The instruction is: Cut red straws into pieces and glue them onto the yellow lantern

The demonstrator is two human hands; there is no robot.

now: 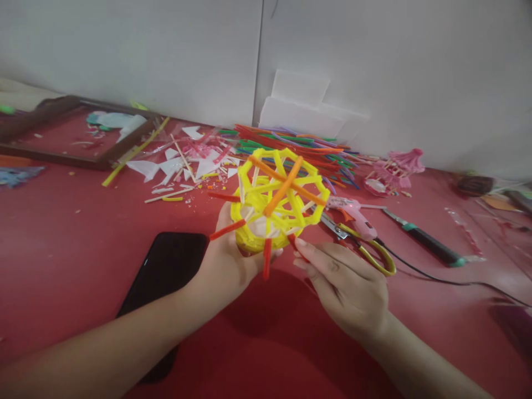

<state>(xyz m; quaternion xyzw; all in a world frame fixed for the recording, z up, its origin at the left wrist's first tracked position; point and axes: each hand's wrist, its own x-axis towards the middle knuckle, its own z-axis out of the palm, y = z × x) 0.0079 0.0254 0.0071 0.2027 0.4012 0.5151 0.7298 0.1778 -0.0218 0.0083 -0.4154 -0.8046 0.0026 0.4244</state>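
Observation:
A yellow pipe-cleaner model (274, 221) with a round openwork top is held above the red table. Two orange pieces (286, 185) cross over its top, and several short red pieces (267, 257) stick out from its base. My left hand (233, 249) is closed round the base from the left and below, its fingers partly hidden. With thumb and fingers, my right hand (343, 282) pinches a red pipe-cleaner piece (298, 248) at the base's right side. Whether that piece is fixed to the model I cannot tell.
Scissors (366, 249), a pink glue gun (353, 216) with its cord and a cutter knife (434, 244) lie right. A black phone (166, 266) is by my left forearm. Behind are coloured pipe cleaners (249, 136), white scraps (170, 166), a pink model (399, 169) and a dark frame (95, 163).

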